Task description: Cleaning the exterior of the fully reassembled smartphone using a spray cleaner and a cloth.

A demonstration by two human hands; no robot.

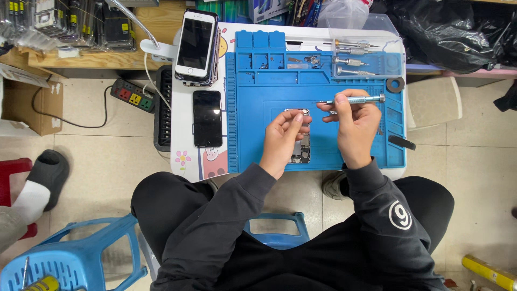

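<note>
The opened phone (302,141) lies on the blue mat (258,129). The left hand (284,134) pins its top edge with curled fingers; the right hand (353,121) pinches a screwdriver (350,99) held sideways above it. A slipped tip could likely scratch the board, and loose screws could roll off the mat.

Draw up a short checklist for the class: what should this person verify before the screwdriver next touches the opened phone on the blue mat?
1. Left hand steadies the opened phone: ok, fingers rest on it.
2. Right hand grips the screwdriver: ok, held roughly level.
3. Tip lined up on a screw: cannot tell, too small.
4. Phone lies flat on the blue mat: ok.
5. Spare screwdrivers within reach in the mat's top tray: ok.
6. Loose screws sorted in the tray: cannot tell.
</note>
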